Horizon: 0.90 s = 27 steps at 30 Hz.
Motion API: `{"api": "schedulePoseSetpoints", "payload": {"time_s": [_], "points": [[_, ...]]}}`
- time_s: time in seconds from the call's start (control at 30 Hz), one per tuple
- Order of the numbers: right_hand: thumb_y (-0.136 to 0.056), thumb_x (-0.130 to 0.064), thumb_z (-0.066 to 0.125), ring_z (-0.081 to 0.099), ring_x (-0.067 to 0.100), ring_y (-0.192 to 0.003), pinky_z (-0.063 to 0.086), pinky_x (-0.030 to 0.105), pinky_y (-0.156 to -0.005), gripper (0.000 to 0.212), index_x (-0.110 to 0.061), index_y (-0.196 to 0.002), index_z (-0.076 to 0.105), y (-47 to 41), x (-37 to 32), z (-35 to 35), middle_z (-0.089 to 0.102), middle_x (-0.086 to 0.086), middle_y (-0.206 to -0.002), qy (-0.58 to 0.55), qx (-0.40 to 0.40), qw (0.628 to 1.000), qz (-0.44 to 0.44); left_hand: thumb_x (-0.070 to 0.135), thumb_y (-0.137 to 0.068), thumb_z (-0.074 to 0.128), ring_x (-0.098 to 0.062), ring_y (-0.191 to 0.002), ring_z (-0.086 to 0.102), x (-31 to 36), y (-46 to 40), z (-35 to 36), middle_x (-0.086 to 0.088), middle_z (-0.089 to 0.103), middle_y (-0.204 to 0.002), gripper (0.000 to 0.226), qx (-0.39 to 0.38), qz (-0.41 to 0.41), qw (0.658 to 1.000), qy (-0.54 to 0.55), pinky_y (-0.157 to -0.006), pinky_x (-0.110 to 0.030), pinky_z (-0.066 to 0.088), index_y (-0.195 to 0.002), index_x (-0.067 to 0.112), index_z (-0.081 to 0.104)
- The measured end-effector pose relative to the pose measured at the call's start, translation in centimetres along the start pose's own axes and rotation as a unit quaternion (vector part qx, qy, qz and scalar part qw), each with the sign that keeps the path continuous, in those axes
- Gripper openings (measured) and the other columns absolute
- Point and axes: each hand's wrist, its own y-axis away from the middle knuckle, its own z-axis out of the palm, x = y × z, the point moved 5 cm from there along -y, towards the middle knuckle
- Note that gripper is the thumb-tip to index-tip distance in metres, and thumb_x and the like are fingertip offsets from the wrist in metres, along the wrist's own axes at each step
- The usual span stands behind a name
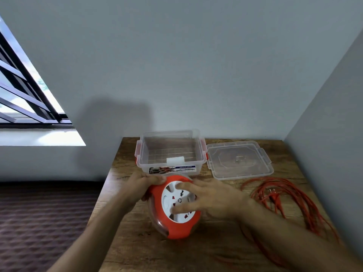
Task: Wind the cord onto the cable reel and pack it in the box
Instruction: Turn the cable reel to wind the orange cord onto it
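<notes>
1. Two hands hold the cable reel (pixel 174 209), a round drum with a glossy orange rim and a white hub face carrying small red and dark socket marks; it stands tilted on the near middle of the wooden surface (pixel 137 248), whose top is brown and grainy.
2. Left hand (pixel 146 185) grips the reel's upper left rim with curled fingers; right hand (pixel 212 199) lies over the white face, fingers spread and fairly straight, blurred at the tips.
3. Loose orange cord (pixel 290 201) lies in thin tangled loops at the right, its plug among them; the near end runs off the bottom edge, and where it joins the reel is hidden by the right forearm.
4. Just beyond the reel sits the box (pixel 170 152), clear plastic, rectangular, with red side clips and a printed label too small to read fully.
5. Beside it on the right lies its clear flat lid (pixel 239 160).
6. Further left, a barred window (pixel 29 95) and a dark patterned bed (pixel 43 222).
</notes>
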Motion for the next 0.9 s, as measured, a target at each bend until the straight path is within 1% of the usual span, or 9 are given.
{"api": "schedulePoseSetpoints", "payload": {"time_s": [0.13,0.27,0.37,0.5,0.6,0.67,0.73,0.83,0.9], "points": [[-0.086,-0.024,0.074,0.054,0.039,-0.12,0.058,0.048,-0.08,0.076,-0.042,-0.146,0.031,-0.8,-0.4,0.2,0.027,0.017,-0.152,0.038,-0.044,0.996,-0.068,0.034,-0.087,0.073,-0.01,-0.052,0.061,1.2,-1.3,0.0,0.0,0.066,-0.06,0.035,-0.074,-0.011,0.994,-0.078,-0.052,-0.019,0.046,-0.075,0.002,0.069],[-0.083,-0.028,0.077,0.069,0.038,-0.091,0.061,0.045,-0.064,0.072,-0.039,-0.142,0.038,-2.0,-0.1,0.2,0.042,0.02,-0.145,0.06,-0.063,0.995,-0.051,0.041,-0.083,0.074,-0.022,-0.064,0.064,1.6,-2.2,0.2,-0.02,0.07,-0.074,0.052,-0.071,0.007,0.993,-0.097,-0.058,-0.023,0.049,-0.081,-0.01,0.069],[-0.081,-0.028,0.079,0.068,0.041,-0.093,0.061,0.047,-0.066,0.075,-0.038,-0.142,0.037,-2.5,0.4,0.9,0.041,0.021,-0.146,0.065,-0.072,0.995,-0.033,0.036,-0.087,0.073,-0.031,-0.072,0.071,1.1,-2.4,-0.4,-0.021,0.075,-0.082,0.042,-0.035,0.023,0.996,-0.075,-0.067,-0.034,0.055,-0.08,-0.005,0.074],[-0.093,-0.037,0.062,0.065,0.031,-0.097,0.06,0.04,-0.065,0.064,-0.045,-0.146,0.026,-2.5,1.8,0.2,0.048,0.014,-0.141,0.034,-0.019,0.997,0.059,0.038,-0.087,0.07,-0.017,-0.058,0.064,1.1,-1.8,-0.8,-0.007,0.068,-0.063,0.035,0.008,0.056,0.997,-0.046,-0.055,-0.026,0.049,-0.062,0.014,0.075],[-0.093,-0.053,0.052,0.064,0.028,-0.107,0.057,0.039,-0.076,0.062,-0.043,-0.149,0.026,-2.7,3.6,-0.8,0.06,0.008,-0.133,0.013,0.047,0.985,0.165,0.039,-0.084,0.07,-0.015,-0.055,0.065,1.3,-1.4,-0.8,-0.007,0.071,-0.063,0.028,0.063,0.084,0.994,0.028,-0.053,-0.025,0.051,-0.069,0.018,0.08],[-0.088,-0.062,0.052,0.065,0.026,-0.105,0.056,0.037,-0.081,0.067,-0.041,-0.147,0.029,-3.1,4.1,-1.1,0.065,0.005,-0.127,-0.027,0.075,0.966,0.246,0.033,-0.087,0.069,-0.012,-0.054,0.065,1.8,-1.2,-0.7,-0.007,0.073,-0.066,0.022,0.09,0.107,0.988,0.068,-0.051,-0.02,0.05,-0.077,0.018,0.081],[-0.082,-0.066,0.053,0.067,0.025,-0.098,0.054,0.034,-0.078,0.068,-0.038,-0.14,0.033,-3.2,4.2,-1.3,0.068,0.001,-0.117,-0.09,0.111,0.932,0.334,0.029,-0.089,0.068,-0.008,-0.052,0.064,2.3,-1.0,-0.6,-0.004,0.074,-0.066,0.018,0.111,0.126,0.982,0.087,-0.049,-0.017,0.05,-0.081,0.018,0.08],[-0.075,-0.066,0.062,0.066,0.025,-0.095,0.057,0.032,-0.071,0.067,-0.037,-0.13,0.036,-2.7,3.4,-0.8,0.064,-0.004,-0.113,-0.229,0.19,0.846,0.441,0.023,-0.091,0.067,-0.006,-0.057,0.071,2.7,-0.9,-0.3,0.004,0.077,-0.067,0.014,0.123,0.14,0.978,0.088,-0.05,-0.013,0.05,-0.086,0.018,0.078],[-0.075,-0.064,0.068,0.066,0.023,-0.098,0.057,0.026,-0.067,0.068,-0.035,-0.13,0.038,-2.9,2.6,0.5,0.061,-0.003,-0.119,-0.306,0.196,0.802,0.474,0.025,-0.091,0.067,-0.01,-0.067,0.076,2.6,-1.1,-0.3,0.006,0.08,-0.074,0.012,0.126,0.145,0.979,0.075,-0.054,-0.016,0.055,-0.087,0.022,0.078]]}}
